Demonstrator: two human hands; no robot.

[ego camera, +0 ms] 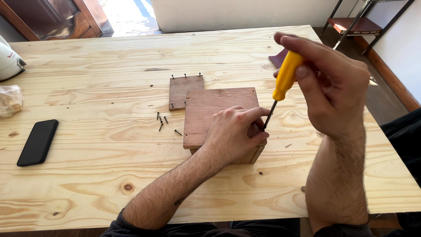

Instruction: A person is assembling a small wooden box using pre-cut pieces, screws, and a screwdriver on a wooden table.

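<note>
A: Any packages or labels?

B: One clear bag (9,100) at the far left edge of the table (87,175), crumpled, pale lumps inside. Behind it a white appliance (8,61) with a small red mark, too small to make out. Black phone (38,142) lies flat, near left.

A: Hands?

B: Right hand (335,90) raised, fingers wrapped tight around the yellow handle of a screwdriver (283,83). Shaft slants down and left, tip at the left hand's fingertips. Left hand (234,134) lies palm down on the box (219,118), fingers pressed together at the tip. Whatever they pinch is hidden, can't tell.

A: Box location?

B: Table centre, just right of middle. Reddish-brown board on top, paler wood sides, rough grain.

A: Rest?

B: Smaller board (185,91) touching its far left corner, dark screws standing up along its edges. Loose screws (163,122) just left of the box. Table is pale knotty pine.
</note>
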